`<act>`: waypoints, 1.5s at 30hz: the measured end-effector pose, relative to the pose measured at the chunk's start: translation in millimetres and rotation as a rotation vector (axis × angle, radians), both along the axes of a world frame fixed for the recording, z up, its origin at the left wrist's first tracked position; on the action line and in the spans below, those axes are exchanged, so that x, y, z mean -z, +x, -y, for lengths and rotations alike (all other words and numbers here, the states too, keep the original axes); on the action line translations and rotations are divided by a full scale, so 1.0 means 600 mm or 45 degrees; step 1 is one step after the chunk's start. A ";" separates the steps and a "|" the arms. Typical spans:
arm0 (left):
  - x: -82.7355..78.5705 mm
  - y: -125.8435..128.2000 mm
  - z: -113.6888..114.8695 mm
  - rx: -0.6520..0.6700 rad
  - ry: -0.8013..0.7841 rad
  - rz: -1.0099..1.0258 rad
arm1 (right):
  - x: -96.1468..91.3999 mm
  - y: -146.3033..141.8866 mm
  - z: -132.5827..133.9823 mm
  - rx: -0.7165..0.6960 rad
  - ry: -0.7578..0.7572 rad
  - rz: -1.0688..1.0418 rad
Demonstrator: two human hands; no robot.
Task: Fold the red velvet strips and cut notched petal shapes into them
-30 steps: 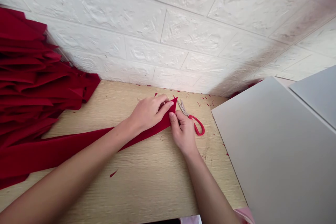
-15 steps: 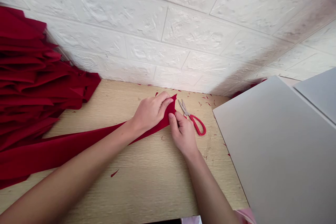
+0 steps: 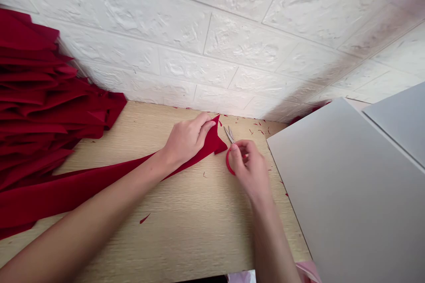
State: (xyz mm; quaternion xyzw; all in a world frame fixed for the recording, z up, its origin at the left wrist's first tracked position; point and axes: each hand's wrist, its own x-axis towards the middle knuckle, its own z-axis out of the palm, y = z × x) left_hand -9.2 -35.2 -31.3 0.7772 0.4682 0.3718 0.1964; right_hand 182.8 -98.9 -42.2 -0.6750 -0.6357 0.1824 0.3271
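Note:
A long strip of red fabric (image 3: 99,181) runs from the lower left across the table to my left hand (image 3: 188,138). The fingers of that hand pinch the strip near its notched right end. My right hand (image 3: 251,166) is closed on a pair of scissors (image 3: 230,166) with red handles. Their slim metal blades point toward the wall and stand slightly apart, just right of the fabric's end, not touching it. Part of the handles is hidden behind the fingers.
A big heap of red fabric strips (image 3: 43,106) rises at the left against the white brick-patterned wall (image 3: 166,31). Small red scraps (image 3: 144,219) lie scattered over the wooden table (image 3: 186,230). On the right, a large grey-white panel (image 3: 352,185) slants over the table.
My right hand has let go of the fabric's end, moved right and taken hold of the scissors. The strip's freed lower corner now lies loose. My left hand keeps its pinch.

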 end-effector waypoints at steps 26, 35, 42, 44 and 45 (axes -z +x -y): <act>-0.018 -0.008 -0.004 -0.027 -0.045 0.246 | -0.042 -0.011 -0.021 -0.231 -0.412 -0.812; -0.017 -0.013 -0.007 -0.039 -0.096 0.312 | -0.026 -0.045 0.002 -0.539 -0.459 -0.829; -0.017 -0.010 -0.007 -0.045 -0.108 0.302 | -0.023 -0.043 0.003 -0.598 -0.478 -0.810; -0.019 -0.009 -0.007 -0.045 -0.103 0.299 | -0.023 -0.042 0.002 -0.611 -0.473 -0.793; -0.019 -0.009 -0.007 -0.041 -0.102 0.298 | -0.023 -0.042 0.001 -0.611 -0.476 -0.781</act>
